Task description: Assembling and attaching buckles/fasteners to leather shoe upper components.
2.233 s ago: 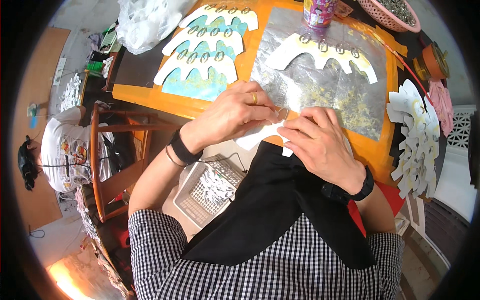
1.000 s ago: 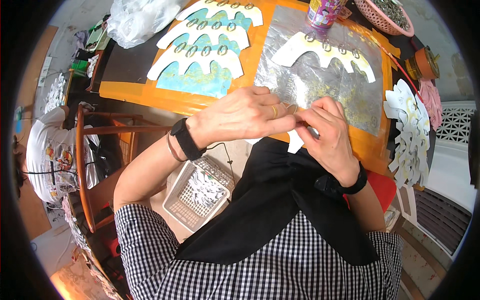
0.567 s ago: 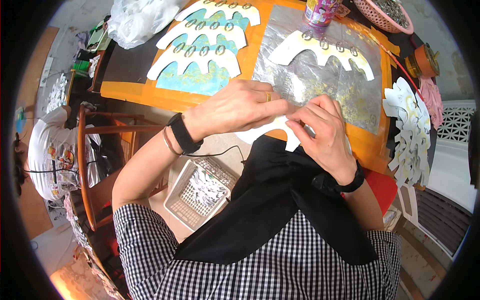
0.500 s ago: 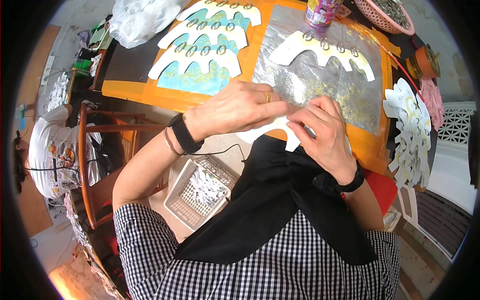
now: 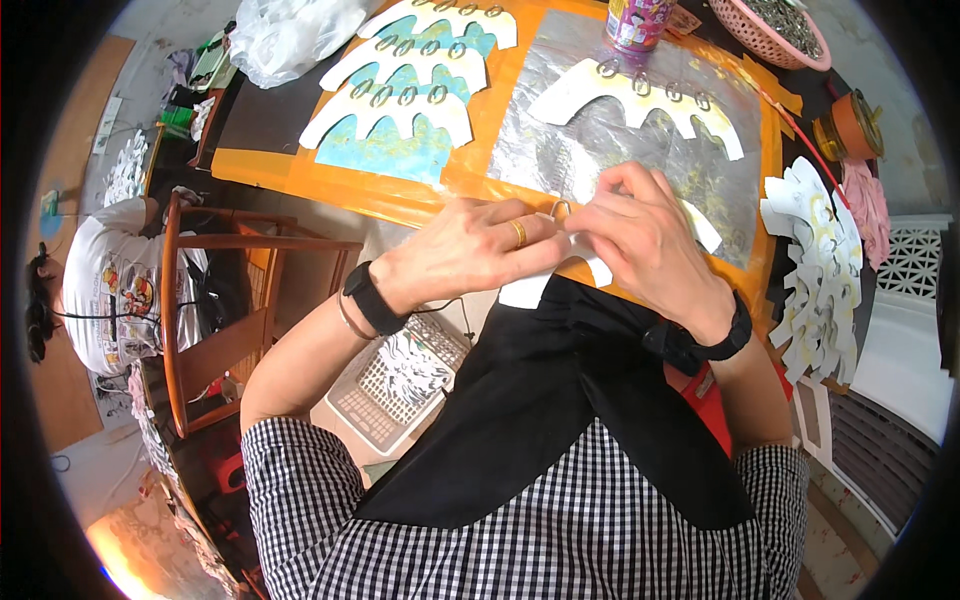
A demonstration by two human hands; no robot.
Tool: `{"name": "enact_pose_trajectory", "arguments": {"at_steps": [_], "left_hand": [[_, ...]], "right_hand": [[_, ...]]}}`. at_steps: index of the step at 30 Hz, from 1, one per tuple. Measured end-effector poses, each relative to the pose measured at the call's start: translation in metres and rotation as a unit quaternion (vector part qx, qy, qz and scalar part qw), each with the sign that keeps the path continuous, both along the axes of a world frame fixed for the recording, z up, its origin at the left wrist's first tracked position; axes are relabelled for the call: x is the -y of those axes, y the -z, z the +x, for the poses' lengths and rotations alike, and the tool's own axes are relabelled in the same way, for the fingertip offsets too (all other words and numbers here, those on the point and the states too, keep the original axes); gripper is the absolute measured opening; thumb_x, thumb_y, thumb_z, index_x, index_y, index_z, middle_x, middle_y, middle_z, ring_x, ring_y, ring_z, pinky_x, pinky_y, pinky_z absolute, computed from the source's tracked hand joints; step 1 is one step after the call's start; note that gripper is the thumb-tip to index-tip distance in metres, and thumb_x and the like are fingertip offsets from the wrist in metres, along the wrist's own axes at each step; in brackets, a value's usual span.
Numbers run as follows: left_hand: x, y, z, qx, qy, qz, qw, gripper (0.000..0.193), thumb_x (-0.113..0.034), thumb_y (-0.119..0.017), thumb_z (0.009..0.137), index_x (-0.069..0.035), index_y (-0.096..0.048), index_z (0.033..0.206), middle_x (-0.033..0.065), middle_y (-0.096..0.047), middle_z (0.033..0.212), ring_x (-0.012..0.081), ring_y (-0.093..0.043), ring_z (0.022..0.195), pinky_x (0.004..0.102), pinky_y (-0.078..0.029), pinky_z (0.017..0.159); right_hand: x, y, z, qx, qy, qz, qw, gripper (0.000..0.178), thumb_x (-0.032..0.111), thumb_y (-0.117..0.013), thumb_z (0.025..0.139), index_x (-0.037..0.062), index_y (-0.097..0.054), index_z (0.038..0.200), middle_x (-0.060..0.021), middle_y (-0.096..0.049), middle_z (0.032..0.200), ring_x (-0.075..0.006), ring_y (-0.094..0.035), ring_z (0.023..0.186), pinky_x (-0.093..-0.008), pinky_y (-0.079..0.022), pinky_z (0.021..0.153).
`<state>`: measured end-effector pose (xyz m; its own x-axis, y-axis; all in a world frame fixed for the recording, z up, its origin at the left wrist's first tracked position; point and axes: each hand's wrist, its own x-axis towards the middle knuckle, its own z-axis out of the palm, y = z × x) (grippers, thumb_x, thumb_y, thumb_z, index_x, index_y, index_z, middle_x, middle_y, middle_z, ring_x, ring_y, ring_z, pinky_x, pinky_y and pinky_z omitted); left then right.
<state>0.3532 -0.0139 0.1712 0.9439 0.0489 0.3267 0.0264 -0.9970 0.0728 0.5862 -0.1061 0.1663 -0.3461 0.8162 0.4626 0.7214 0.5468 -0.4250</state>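
My left hand (image 5: 480, 250) is closed on a white scalloped strip (image 5: 524, 291), held at the table's near edge. Facing it, my right hand (image 5: 655, 245) is pinched shut, fingertips almost meeting the left ones. A small oval metal ring (image 5: 560, 209) pokes up between the fingertips and seems gripped by the right. The far end of the strip shows beyond my right hand; its middle is hidden by fingers. Ahead, on a silver sheet (image 5: 545, 75), lies a similar scalloped strip (image 5: 585, 92) with oval rings along its top edge.
Several ringed strips (image 5: 400, 115) lie on a blue sheet at left. A purple can (image 5: 635, 25), a pink basket (image 5: 770, 30) and a tape roll (image 5: 850, 125) stand at the back. Scalloped pieces (image 5: 815, 270) hang at right. A white basket (image 5: 385, 435) is below; another person (image 5: 115, 290) sits left.
The oval ring has come into sight between my fingertips. Both hands have shifted slightly down, and the strip's far end now shows past my right hand.
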Motion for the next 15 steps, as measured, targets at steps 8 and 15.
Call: {"name": "enact_pose_trajectory", "arguments": {"at_steps": [8, 15], "left_hand": [[-0.004, -0.003, 0.012, 0.024, 0.032, 0.011, 0.999, 0.029, -0.008, -0.068, 0.085, -0.009, -0.057, 0.112, 0.0033, -0.068, 0.102, 0.021, -0.069, 0.087, 0.0334, -0.058, 0.063], [-0.005, 0.012, 0.01, 0.066, -0.06, -0.188, 0.978, 0.034, 0.001, -0.073, 0.081, -0.005, -0.051, 0.106, 0.0093, -0.067, 0.091, 0.0289, -0.068, 0.079, 0.0368, -0.054, 0.066]], "right_hand": [[0.013, -0.01, -0.011, 0.016, 0.067, -0.052, 0.996, 0.016, 0.003, -0.068, 0.078, 0.0057, -0.07, 0.094, -0.0043, -0.068, 0.092, -0.0257, -0.057, 0.104, -0.0402, -0.042, 0.089], [0.018, -0.009, -0.024, 0.004, 0.103, -0.034, 0.994, 0.013, 0.008, -0.07, 0.079, 0.0058, -0.069, 0.092, -0.0035, -0.066, 0.092, -0.0257, -0.057, 0.103, -0.0409, -0.042, 0.089]]}}
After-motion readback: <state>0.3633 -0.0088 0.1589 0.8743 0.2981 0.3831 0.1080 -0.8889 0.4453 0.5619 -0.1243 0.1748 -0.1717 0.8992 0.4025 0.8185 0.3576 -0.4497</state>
